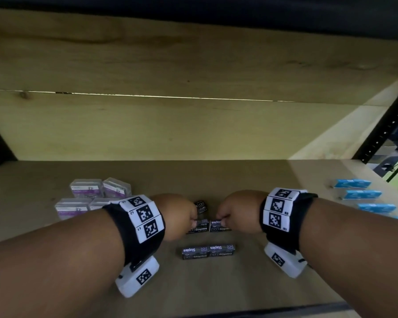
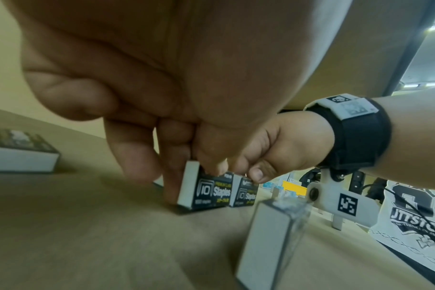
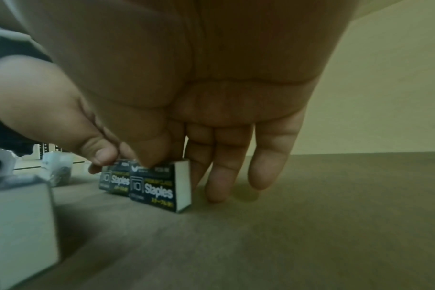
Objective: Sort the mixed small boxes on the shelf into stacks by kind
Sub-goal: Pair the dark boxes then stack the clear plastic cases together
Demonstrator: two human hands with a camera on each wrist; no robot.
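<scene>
Two black "Staples" boxes stand side by side on the wooden shelf board [image 1: 251, 294]. My left hand [image 1: 193, 222] pinches the left staples box [image 1: 197, 227] between thumb and fingers, which the left wrist view shows close up as hand [image 2: 194, 176] and box [image 2: 211, 193]. My right hand [image 1: 221, 220] pinches the right staples box [image 1: 220, 227] the same way, with hand [image 3: 173, 166] and box [image 3: 154, 189] near the camera in the right wrist view. A pair of staples boxes [image 1: 208, 251] lies nearer me. One more staples box [image 1: 200, 206] sits behind my hands.
Several clear plastic boxes with purple labels [image 1: 85, 189] are grouped at the left, partly hidden by my left wrist. Several blue boxes [image 1: 363, 194] lie in a row along the right edge. A black shelf upright [image 1: 386, 125] stands at the right.
</scene>
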